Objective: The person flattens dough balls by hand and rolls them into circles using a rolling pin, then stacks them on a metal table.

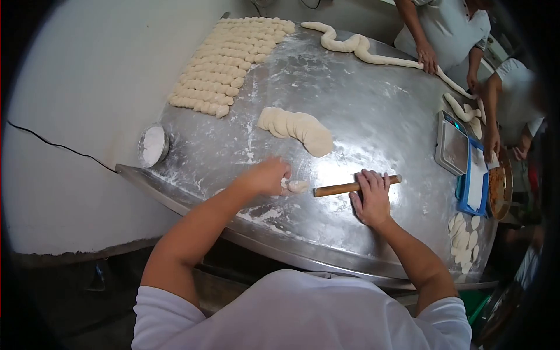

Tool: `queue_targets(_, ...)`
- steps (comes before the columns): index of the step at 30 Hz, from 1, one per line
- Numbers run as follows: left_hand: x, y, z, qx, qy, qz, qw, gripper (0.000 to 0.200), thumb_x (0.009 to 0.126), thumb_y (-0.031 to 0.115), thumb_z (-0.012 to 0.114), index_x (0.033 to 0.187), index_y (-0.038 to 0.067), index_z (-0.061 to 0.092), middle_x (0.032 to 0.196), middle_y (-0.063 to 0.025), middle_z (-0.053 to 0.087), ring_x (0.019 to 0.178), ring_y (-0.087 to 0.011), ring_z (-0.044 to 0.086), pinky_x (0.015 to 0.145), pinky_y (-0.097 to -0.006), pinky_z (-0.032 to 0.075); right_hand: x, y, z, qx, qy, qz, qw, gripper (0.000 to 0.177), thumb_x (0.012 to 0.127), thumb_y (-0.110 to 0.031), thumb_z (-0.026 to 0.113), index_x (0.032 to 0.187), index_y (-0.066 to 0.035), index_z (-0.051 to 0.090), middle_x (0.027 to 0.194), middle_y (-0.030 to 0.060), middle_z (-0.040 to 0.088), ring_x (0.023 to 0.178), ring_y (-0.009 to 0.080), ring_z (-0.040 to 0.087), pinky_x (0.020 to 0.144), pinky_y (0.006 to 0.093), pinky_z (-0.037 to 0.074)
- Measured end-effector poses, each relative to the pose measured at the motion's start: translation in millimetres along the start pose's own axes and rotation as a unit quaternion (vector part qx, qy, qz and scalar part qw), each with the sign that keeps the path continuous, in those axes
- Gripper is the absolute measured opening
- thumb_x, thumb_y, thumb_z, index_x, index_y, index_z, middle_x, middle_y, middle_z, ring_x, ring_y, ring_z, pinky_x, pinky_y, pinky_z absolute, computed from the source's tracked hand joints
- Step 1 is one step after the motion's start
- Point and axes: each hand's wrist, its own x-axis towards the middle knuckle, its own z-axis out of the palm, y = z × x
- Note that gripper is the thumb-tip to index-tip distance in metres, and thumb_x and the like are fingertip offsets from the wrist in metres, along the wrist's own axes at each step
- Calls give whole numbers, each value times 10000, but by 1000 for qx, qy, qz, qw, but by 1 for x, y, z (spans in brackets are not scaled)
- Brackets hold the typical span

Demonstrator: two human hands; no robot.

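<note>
My left hand has its fingers curled at the edge of a small piece of dough on the metal table. Under my right hand lies a wooden rolling pin, with my fingers laid over it and my thumb on the near side. The pin's left end is close to the dough piece but apart from it. Just beyond both hands rests a row of overlapping flat dough rounds.
Dough balls stand in rows at the far left, near a bowl of flour. A long dough rope reaches towards two co-workers. At right are a scale, a blue tray, a pan of filling and thin dough pieces.
</note>
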Motion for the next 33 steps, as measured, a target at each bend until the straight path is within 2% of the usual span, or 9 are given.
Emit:
queue_targets(7, 14, 41, 20, -123, 54, 59, 989, 452, 749, 262, 965, 1097, 86, 737, 1207, -164, 665, 1194, -405, 629, 1029, -485, 523, 13, -28, -7, 112, -65, -146, 981, 684, 893, -362, 797, 1505, -136, 591, 1170, 135, 617, 1129, 343, 586, 1142, 581, 387)
queue_targets(10, -1, 56, 14, -48, 78, -50, 995, 536, 768, 254, 953, 1205, 94, 688, 1276, -182, 632, 1207, -440, 633, 1030, -499, 531, 32, -52, -16, 96, -106, -187, 972, 740, 894, -449, 793, 1556, -212, 564, 1169, 137, 611, 1093, 347, 582, 1057, 517, 417)
queue_targets(14, -12, 67, 18, -68, 9, -129, 989, 641, 785, 166, 904, 1340, 59, 602, 1337, -271, 571, 1214, -494, 651, 989, -541, 571, 45, -69, -8, 77, -110, -202, 970, 733, 889, -510, 792, 1553, -284, 579, 1135, 137, 607, 1042, 341, 557, 962, 488, 426)
queue_targets(19, -13, 36, 29, -77, 22, -159, 984, 620, 813, 74, 835, 1370, 44, 566, 1397, -298, 548, 1235, -519, 645, 1001, -544, 572, 40, -67, -6, 49, -113, -200, 972, 708, 908, -507, 779, 1540, -266, 569, 1133, 139, 598, 1037, 334, 572, 940, 481, 436)
queue_targets(22, -26, 21, 26, -97, 126, -181, 970, 629, 812, 82, 843, 1375, 49, 565, 1376, -297, 577, 1253, -500, 641, 1027, -527, 560, 36, -62, -5, 52, -123, -192, 972, 715, 902, -492, 789, 1536, -250, 565, 1148, 151, 601, 1052, 341, 574, 949, 490, 440)
queue_targets(25, -22, 28, 24, -106, 138, -154, 973, 658, 804, 104, 861, 1382, 16, 557, 1373, -288, 607, 1265, -472, 641, 1060, -510, 544, 36, -65, -6, 94, -103, -188, 972, 728, 892, -479, 800, 1530, -218, 564, 1209, 180, 610, 1103, 361, 580, 989, 506, 443)
queue_targets(28, -3, 38, 45, -168, 190, -38, 967, 632, 780, 156, 918, 1306, 8, 601, 1239, -268, 688, 1244, -469, 641, 1033, -507, 535, 37, -77, -7, 129, -41, -181, 974, 713, 871, -448, 820, 1479, -150, 595, 1336, 220, 613, 1211, 402, 580, 1065, 524, 440)
queue_targets(31, 0, 53, 40, -70, 233, -84, 966, 617, 774, 193, 929, 1275, -10, 633, 1231, -267, 703, 1216, -463, 657, 1046, -504, 535, 44, -85, 9, 187, -4, -107, 977, 553, 884, -375, 821, 1340, -88, 697, 1286, 186, 662, 1182, 391, 602, 1026, 494, 483)
queue_targets(33, -2, 50, 38, -53, 149, -142, 977, 599, 771, 214, 929, 1247, -25, 655, 1228, -269, 703, 1218, -465, 654, 1046, -511, 538, 52, -92, 12, 159, -58, -75, 983, 506, 886, -351, 833, 1293, -69, 730, 1245, 174, 678, 1132, 379, 618, 1005, 494, 500)
